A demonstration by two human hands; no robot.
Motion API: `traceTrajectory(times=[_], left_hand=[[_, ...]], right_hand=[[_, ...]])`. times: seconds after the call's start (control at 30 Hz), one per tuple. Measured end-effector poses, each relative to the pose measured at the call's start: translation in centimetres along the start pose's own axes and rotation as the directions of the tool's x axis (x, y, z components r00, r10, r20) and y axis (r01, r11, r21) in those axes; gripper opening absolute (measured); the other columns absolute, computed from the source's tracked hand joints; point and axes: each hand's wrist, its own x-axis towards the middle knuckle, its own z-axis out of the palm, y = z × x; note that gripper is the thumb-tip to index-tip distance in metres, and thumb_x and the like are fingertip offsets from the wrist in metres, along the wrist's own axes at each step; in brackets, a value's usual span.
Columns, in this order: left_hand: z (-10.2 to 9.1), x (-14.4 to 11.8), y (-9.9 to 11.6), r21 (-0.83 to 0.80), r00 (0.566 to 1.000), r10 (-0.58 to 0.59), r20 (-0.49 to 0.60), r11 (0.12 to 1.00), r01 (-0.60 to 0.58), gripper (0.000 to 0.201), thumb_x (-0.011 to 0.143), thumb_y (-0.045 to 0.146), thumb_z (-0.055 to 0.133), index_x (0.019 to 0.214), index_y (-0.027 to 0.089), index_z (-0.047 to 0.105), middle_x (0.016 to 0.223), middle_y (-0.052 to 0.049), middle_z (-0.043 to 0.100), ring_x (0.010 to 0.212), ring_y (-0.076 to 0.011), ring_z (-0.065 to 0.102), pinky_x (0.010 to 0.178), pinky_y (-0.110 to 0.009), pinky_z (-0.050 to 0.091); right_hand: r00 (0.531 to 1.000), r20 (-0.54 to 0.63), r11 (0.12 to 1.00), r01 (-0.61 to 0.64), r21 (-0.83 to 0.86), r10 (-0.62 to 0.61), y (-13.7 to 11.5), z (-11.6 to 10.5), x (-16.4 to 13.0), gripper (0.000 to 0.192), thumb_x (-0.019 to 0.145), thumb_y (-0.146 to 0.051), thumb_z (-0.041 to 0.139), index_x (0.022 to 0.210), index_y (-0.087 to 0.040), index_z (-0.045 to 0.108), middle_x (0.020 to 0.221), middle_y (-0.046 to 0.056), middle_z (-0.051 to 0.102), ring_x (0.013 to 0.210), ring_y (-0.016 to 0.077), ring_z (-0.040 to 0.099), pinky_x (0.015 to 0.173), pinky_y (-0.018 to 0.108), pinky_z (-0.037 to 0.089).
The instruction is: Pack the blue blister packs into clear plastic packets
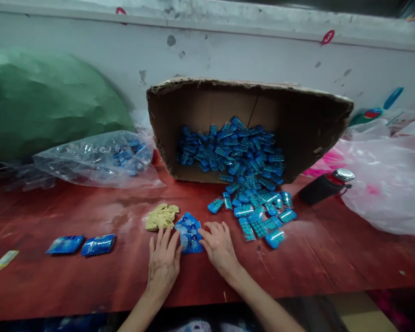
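Observation:
Flat blue printed pieces (190,233) lie on the red table between my hands. My left hand (164,258) has its fingers spread, with the thumb and index finger at the pieces' left edge. My right hand (219,244) rests at their right edge, fingers apart and bent, fingertips touching or very near them. Just beyond my left fingers is a crumpled pale yellow cloth or glove (162,216). To the right of my right hand, small clear-and-blue packs (257,212) with rows of turquoise dots spill from a cardboard box.
The cardboard box (314,124) lies on its side against the wall, holding a heap of packs. Two blue packets (98,245) lie at left, near a yellow-and-white strip (2,264). A clear bag (90,157), a black bottle (320,186) and white plastic bags (390,180) stand around.

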Motion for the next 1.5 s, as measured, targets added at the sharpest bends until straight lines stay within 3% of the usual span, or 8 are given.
traceTrajectory(times=[0.17,0.27,0.4,0.53,0.8,0.93,1.17,1.5], left_hand=[[-1.4,-0.6,0.1,-0.294,0.992,-0.109,-0.062,0.952,0.086,0.030,0.080,0.027,0.043,0.105,0.017,0.056,0.107,-0.013,0.060,0.100,-0.0237,0.054,0.085,-0.039,0.042],[-2.1,-1.3,1.4,-0.540,0.962,-0.263,0.075,0.800,0.261,0.028,0.079,0.030,0.044,0.102,0.018,0.056,0.095,-0.010,0.063,0.081,-0.0195,0.059,0.072,-0.033,0.047],[-2.4,-1.3,2.9,-0.715,0.794,-0.450,0.409,0.383,0.585,0.034,0.074,0.039,0.048,0.100,0.018,0.053,0.081,-0.005,0.062,0.057,-0.0138,0.056,0.050,-0.026,0.047],[-2.2,-0.7,3.2,-0.749,0.667,-0.575,0.475,0.133,0.649,0.050,0.061,0.043,0.059,0.101,0.016,0.047,0.073,0.000,0.056,0.043,-0.0086,0.048,0.034,-0.021,0.036],[-2.6,-0.1,4.0,-0.719,0.591,-0.478,0.650,-0.134,0.682,0.052,0.054,0.040,0.065,0.095,0.014,0.046,0.057,0.005,0.052,0.037,-0.0061,0.042,0.030,-0.017,0.028],[-2.7,0.1,4.3,-0.681,0.565,-0.398,0.723,-0.273,0.679,0.035,0.055,0.042,0.065,0.068,0.014,0.050,0.044,0.005,0.049,0.036,-0.0060,0.042,0.032,-0.017,0.027],[-1.9,0.4,4.8,-0.740,0.529,-0.555,0.642,-0.269,0.616,0.032,0.051,0.039,0.069,0.061,0.013,0.053,0.041,0.005,0.049,0.036,-0.0062,0.041,0.034,-0.018,0.027],[-1.1,1.6,5.6,-0.775,0.503,-0.672,0.544,-0.174,0.607,0.030,0.050,0.039,0.069,0.058,0.012,0.059,0.039,0.004,0.051,0.034,-0.0093,0.044,0.035,-0.021,0.032]], right_hand=[[1.000,0.027,1.000,-0.011,-0.020,0.011,-1.7,1.9,-1.6,0.021,0.086,-0.020,0.043,0.087,-0.026,0.063,0.095,0.004,0.060,0.087,0.0191,0.047,0.084,0.037,0.029],[1.000,-0.001,0.999,-0.015,-0.029,0.015,-1.7,2.5,-1.7,0.022,0.087,-0.018,0.042,0.083,-0.023,0.062,0.087,0.004,0.060,0.083,0.0186,0.047,0.079,0.035,0.030],[0.999,-0.040,0.999,0.004,0.044,-0.002,-1.7,2.4,-1.7,0.024,0.088,-0.015,0.038,0.093,-0.022,0.060,0.082,0.005,0.060,0.081,0.0182,0.049,0.079,0.034,0.031],[0.991,-0.091,0.950,-0.067,0.306,0.099,-1.6,1.9,-1.7,0.023,0.086,-0.015,0.039,0.095,-0.022,0.059,0.083,0.004,0.061,0.082,0.0179,0.050,0.078,0.032,0.035],[0.945,0.135,0.335,-0.235,0.912,0.297,-2.0,0.0,-1.1,0.020,0.075,-0.023,0.053,0.094,-0.018,0.055,0.079,0.001,0.060,0.073,0.0148,0.056,0.068,0.026,0.045],[0.948,0.197,0.223,-0.255,0.941,0.252,-3.1,-0.4,-1.2,0.023,0.072,-0.024,0.055,0.094,-0.018,0.058,0.081,0.001,0.061,0.076,0.0149,0.056,0.072,0.027,0.044],[0.913,0.263,0.170,-0.326,0.930,0.311,-4.6,1.0,-1.0,0.011,0.071,-0.024,0.055,0.066,-0.014,0.058,0.060,-0.002,0.057,0.057,0.0115,0.049,0.058,0.022,0.041],[0.896,0.089,0.486,-0.316,0.815,0.434,-5.3,2.2,-0.5,0.016,0.079,-0.025,0.043,0.065,-0.018,0.047,0.059,-0.003,0.050,0.056,0.0118,0.045,0.052,0.021,0.035]])
